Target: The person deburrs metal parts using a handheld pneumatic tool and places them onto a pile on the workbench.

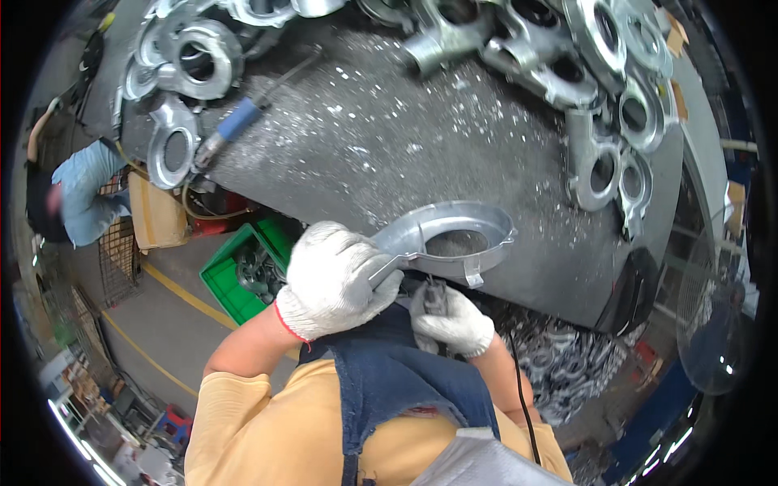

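My left hand [334, 279], in a white knitted glove with a red cuff, is closed round the narrow end of a grey metal casting [397, 235]. The casting is a ring-shaped housing with a large round opening, held tilted over the table's near edge. Just below it my right hand [463, 324], also gloved, has its fingers wrapped round a small dark grey tool [435, 300]. The tool's tip points up close to the casting's underside; whether they touch I cannot tell. Part of the tool is hidden by the fingers.
Similar castings [203, 61] lie at the far left of the dark table [356, 154], with more castings [596, 162] at right. A blue-handled tool [237, 120] with a hose lies left. Green bins [223, 275] hold parts. Castings are heaped [559, 364] below right. Another person [89, 190] is at left.
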A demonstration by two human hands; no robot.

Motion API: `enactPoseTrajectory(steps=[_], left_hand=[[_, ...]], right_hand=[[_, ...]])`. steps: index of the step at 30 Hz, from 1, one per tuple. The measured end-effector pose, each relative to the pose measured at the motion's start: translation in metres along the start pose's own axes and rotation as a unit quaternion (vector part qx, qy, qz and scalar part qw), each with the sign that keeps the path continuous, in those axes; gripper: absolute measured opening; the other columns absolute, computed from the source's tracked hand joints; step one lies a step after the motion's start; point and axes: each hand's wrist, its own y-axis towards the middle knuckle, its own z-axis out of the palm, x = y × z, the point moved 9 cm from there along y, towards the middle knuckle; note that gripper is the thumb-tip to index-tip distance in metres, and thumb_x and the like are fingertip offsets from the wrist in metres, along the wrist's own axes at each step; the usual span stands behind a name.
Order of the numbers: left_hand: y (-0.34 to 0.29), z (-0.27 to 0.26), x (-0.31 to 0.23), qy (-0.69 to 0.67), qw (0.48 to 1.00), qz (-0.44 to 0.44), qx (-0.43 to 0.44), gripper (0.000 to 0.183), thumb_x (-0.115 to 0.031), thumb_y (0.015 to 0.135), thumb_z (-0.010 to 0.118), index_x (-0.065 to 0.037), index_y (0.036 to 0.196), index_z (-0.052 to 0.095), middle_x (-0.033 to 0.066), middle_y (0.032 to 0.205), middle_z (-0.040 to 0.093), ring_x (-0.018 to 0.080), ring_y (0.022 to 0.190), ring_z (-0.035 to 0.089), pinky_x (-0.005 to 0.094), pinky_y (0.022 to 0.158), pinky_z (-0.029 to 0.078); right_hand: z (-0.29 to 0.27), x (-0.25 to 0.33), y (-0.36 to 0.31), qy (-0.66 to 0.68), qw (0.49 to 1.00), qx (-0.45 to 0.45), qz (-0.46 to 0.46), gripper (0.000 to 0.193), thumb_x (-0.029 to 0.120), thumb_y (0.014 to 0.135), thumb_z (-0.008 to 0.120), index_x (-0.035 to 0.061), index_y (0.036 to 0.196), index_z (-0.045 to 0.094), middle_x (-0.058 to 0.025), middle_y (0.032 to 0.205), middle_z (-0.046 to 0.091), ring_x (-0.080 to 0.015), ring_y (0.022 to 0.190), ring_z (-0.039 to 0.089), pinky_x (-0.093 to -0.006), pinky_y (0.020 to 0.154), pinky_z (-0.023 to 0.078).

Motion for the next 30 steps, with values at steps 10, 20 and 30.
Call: enactPoseTrajectory(steps=[10,20,30], left_hand=[[-0.153,-0.151,0.096,0.022,0.903,-0.426,-0.058,0.024,-0.016,0.087,0.071,0.005,0.090,0.081,0.0183,0.073,0.075,0.0302,0.066,0.074,0.0414,0.066,0.056],[-0.265,-0.154,0.141,0.355,0.804,-0.467,0.098,0.032,-0.035,0.097,0.071,-0.007,0.106,0.083,0.0195,0.101,0.080,0.0417,0.096,0.077,0.0540,0.088,0.059],[0.175,0.042,0.089,0.376,0.919,0.112,0.043,0.060,-0.016,0.095,0.070,-0.013,0.154,0.060,0.0175,0.156,0.061,0.0429,0.154,0.047,0.0577,0.124,0.038]], right_hand=[[-0.040,0.062,-0.052,-0.057,0.985,-0.162,0.006,0.047,0.020,0.105,0.072,-0.0068,0.138,0.052,-0.0133,0.084,0.070,-0.0245,0.062,0.070,-0.0365,0.056,0.056],[-0.170,0.073,-0.168,0.004,0.862,-0.455,-0.224,0.084,0.006,0.085,0.087,0.0061,0.158,0.047,-0.0099,0.104,0.068,-0.0199,0.077,0.070,-0.0338,0.059,0.059],[-0.148,0.110,-0.215,-0.260,0.653,-0.633,-0.324,0.080,0.005,0.080,0.090,0.0002,0.153,0.056,-0.0050,0.100,0.072,-0.0130,0.086,0.070,-0.0329,0.083,0.061]])
